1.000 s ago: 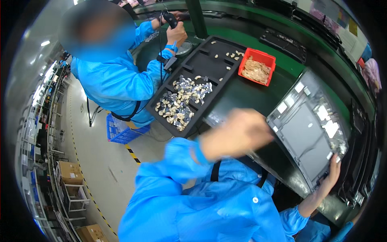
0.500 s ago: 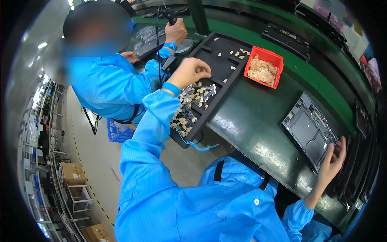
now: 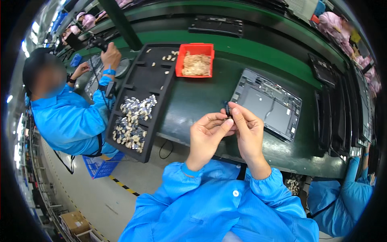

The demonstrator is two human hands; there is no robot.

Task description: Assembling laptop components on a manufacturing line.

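Where the left hand (image 3: pixel 203 137) and right hand (image 3: pixel 250 135) meet: a small dark part (image 3: pixel 227 109) is pinched between their fingertips, above the near edge of the tabletop (image 3: pixel 193 101).
Left hand's grip: thumb and forefinger are nearly closed at the part, the other fingers curled loosely; half a second ago this hand was over the tray.
Right hand's grip: thumb and forefinger are also drawn together at the part; the hand has left the edge of the laptop base, where it was a half second earlier.
Part's details: too small and too covered by fingers to tell its exact kind, or whether it came from the tray.
Laptop base (image 3: pixel 268 107): grey, inner side up, lying flat just beyond the right hand; a second ago it was tilted up in the hands.
Meaning of the change: the handling seems to have passed from the laptop base to the small part, now worked by both hands together.
Black tray (image 3: pixel 141 80): to the left, with beige and silvery pieces (image 3: pixel 133 121) heaped in its near end.
Red bin (image 3: pixel 194 47): just beside the tray's far end, holding thin tan pieces.
Dark panels (image 3: pixel 336 121): standing close together at the right.
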